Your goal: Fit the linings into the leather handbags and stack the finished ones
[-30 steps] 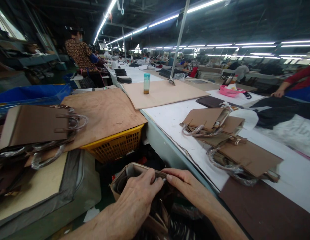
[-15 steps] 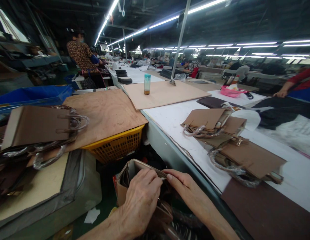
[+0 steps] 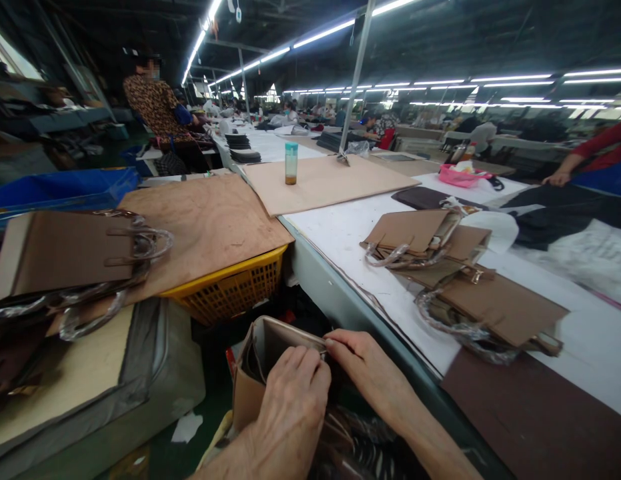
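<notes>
Low in the middle, a tan handbag (image 3: pixel 247 399) stands with its opening facing up, between the table edge and the grey bench. My left hand (image 3: pixel 295 407) is closed over the bag's near rim, fingers curled inward. At the far right corner of that rim, my right hand (image 3: pixel 363 363) pinches the edge between thumb and fingers. The two hands are close together but apart. Under them are dark straps and clear plastic wrap, partly hidden by my arms.
More tan handbags (image 3: pixel 505 310) with wrapped handles lie on the white-topped table (image 3: pixel 340 233) at right. Another handbag (image 3: pixel 65 250) rests on a pile at left. A yellow crate (image 3: pixel 230 283) holds up a brown board (image 3: pixel 205 220). A bottle (image 3: pixel 291 165) stands farther back. Co-workers are beyond.
My left hand has shifted slightly right and down along the rim, exposing more of the bag's inside. My right hand still pinches the corner. The view has moved a little.
</notes>
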Action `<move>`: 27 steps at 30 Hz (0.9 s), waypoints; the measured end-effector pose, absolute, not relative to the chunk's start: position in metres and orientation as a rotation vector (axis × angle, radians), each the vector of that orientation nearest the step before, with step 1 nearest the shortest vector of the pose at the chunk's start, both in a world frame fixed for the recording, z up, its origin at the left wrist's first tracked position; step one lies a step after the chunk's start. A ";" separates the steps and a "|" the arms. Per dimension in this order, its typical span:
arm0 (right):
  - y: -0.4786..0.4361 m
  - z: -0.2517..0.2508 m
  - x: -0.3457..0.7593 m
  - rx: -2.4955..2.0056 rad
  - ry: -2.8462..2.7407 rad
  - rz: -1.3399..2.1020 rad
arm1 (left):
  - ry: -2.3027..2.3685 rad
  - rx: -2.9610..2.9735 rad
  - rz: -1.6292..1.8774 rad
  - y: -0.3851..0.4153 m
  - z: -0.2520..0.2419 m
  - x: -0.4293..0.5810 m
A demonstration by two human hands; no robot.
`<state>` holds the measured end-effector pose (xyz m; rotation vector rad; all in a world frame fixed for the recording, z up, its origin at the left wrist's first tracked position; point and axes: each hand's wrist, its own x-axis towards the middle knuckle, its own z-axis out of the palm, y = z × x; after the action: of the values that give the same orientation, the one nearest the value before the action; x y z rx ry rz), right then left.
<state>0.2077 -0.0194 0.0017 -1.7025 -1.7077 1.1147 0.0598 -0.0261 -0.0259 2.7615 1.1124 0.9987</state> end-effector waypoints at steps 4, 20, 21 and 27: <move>-0.018 -0.001 0.205 -1.714 -1.669 1.087 | 1.146 2.598 0.906 -0.025 -0.026 0.056; -0.023 -0.005 0.199 -1.663 -1.682 1.006 | 1.210 2.274 0.813 -0.015 -0.016 0.045; -0.025 -0.004 0.199 -1.663 -1.693 0.989 | 1.209 2.242 0.815 -0.014 -0.015 0.044; -0.029 0.003 0.199 -1.564 -1.806 1.044 | 1.267 2.131 0.722 -0.005 -0.005 0.036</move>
<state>0.1989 -0.0290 0.0035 -1.5635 -1.8059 1.0436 0.0364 -0.0052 -0.0051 2.1311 1.2669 0.7224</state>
